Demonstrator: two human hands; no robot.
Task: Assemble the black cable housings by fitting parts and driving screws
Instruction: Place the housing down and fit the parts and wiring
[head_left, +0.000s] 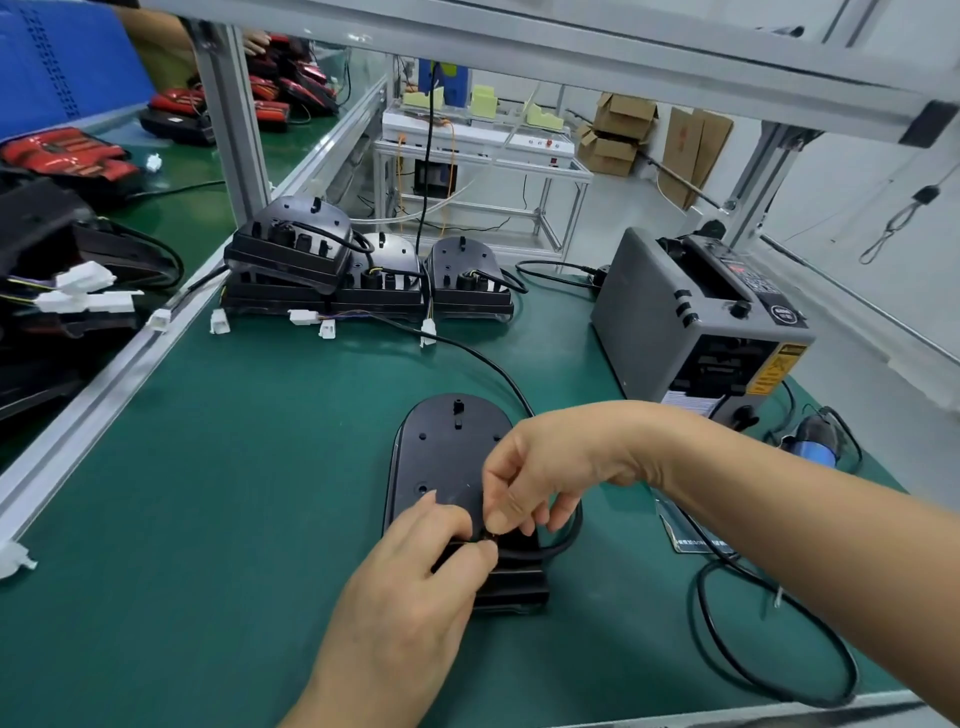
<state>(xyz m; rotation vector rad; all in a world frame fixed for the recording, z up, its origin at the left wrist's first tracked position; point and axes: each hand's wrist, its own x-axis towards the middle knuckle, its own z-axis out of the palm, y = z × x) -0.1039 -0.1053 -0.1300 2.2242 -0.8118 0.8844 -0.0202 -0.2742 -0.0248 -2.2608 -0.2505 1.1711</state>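
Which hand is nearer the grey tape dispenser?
Right. The right hand is on the black housing, below-left of the grey tape dispenser; the left hand lies farther down and left.

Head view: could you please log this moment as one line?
left hand holds black housing | right hand pinches black cable at housing

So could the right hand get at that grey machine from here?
Probably yes: only bare green mat separates the right hand from the grey machine, though it is busy pinching the black cable at the black housing.
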